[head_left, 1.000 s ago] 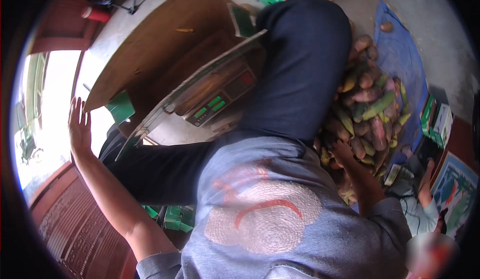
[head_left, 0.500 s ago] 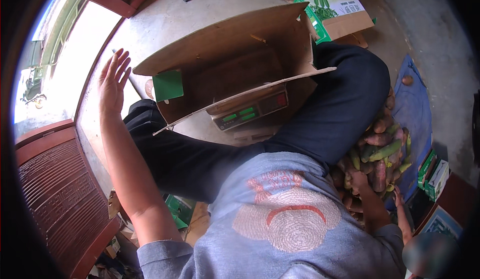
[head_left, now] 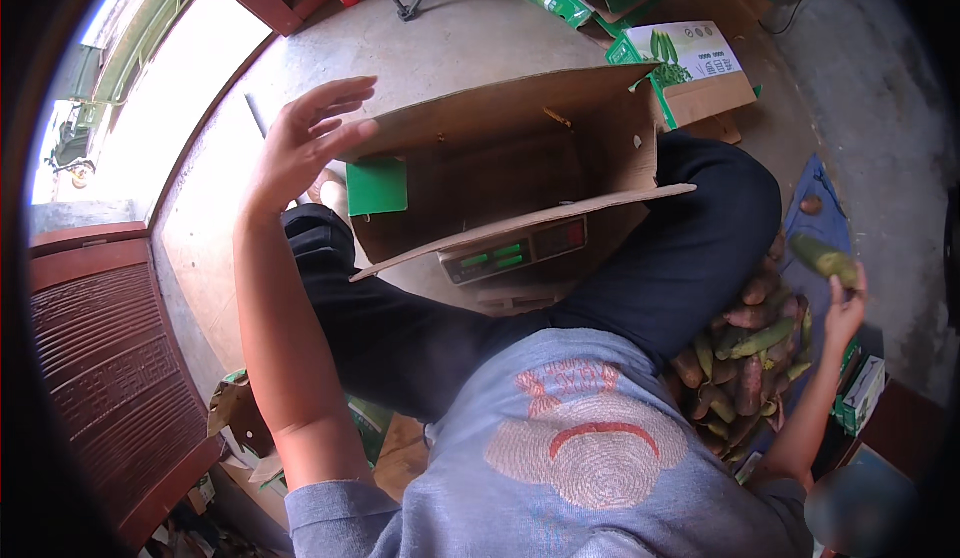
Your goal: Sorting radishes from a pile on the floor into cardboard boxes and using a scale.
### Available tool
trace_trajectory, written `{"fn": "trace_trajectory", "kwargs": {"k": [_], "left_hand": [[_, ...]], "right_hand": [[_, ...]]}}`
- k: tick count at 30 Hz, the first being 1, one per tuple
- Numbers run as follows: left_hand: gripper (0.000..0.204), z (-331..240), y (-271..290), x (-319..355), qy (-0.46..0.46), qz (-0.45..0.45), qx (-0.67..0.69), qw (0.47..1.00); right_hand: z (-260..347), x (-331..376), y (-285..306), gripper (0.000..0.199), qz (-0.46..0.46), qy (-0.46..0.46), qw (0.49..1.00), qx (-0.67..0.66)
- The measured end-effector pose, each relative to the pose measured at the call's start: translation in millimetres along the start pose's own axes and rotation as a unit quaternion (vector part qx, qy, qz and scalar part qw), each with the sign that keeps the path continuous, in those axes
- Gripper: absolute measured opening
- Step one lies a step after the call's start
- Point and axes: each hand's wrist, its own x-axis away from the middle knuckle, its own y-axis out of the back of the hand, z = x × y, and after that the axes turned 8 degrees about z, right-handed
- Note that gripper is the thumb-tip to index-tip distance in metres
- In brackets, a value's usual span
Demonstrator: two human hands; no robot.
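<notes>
My right hand (head_left: 846,306) is raised over the blue sheet at the right, its fingers closed round one end of a thick green cucumber (head_left: 824,260). Below it lies a pile of green and brownish-red, cucumber-shaped vegetables (head_left: 748,358), beside my thigh. My left hand (head_left: 310,143) is up at the left end of an open cardboard box (head_left: 520,158). Its fingers are apart and hold nothing; the thumb is close to the box's far wall, and I cannot tell if it touches. The box stands tilted between my legs on a scale (head_left: 515,251) with lit green displays. No vegetables show inside it.
A blue sheet (head_left: 812,183) lies under the pile, with one round brown vegetable (head_left: 811,204) on it. Green and white cartons (head_left: 690,68) stand beyond my right knee. A carved wooden panel (head_left: 120,378) is at the left. A blurred round shape (head_left: 862,503) shows at lower right.
My right hand has come up out of the pile, outward to the right, with a cucumber in it. My left hand has moved right, toward the box. Another hand beside the pile no longer shows.
</notes>
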Motion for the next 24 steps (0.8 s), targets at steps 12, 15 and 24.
{"fn": "trace_trajectory", "kwargs": {"k": [12,15,24], "left_hand": [[0.024,-33.8,-10.3,-30.2,0.05,0.082,-0.228,0.969],[0.022,-27.1,-8.0,-28.2,0.02,0.059,-0.222,0.973],[0.021,-22.6,-5.8,-30.5,-0.008,0.061,-0.239,0.969]], "right_hand": [[389.9,-84.0,-14.2,0.062,0.257,0.429,0.816,-0.291],[471.3,-77.5,-71.0,0.051,0.371,0.56,0.725,-0.154],[516.7,-29.5,-283.3,0.041,0.564,0.593,0.562,0.125]]}}
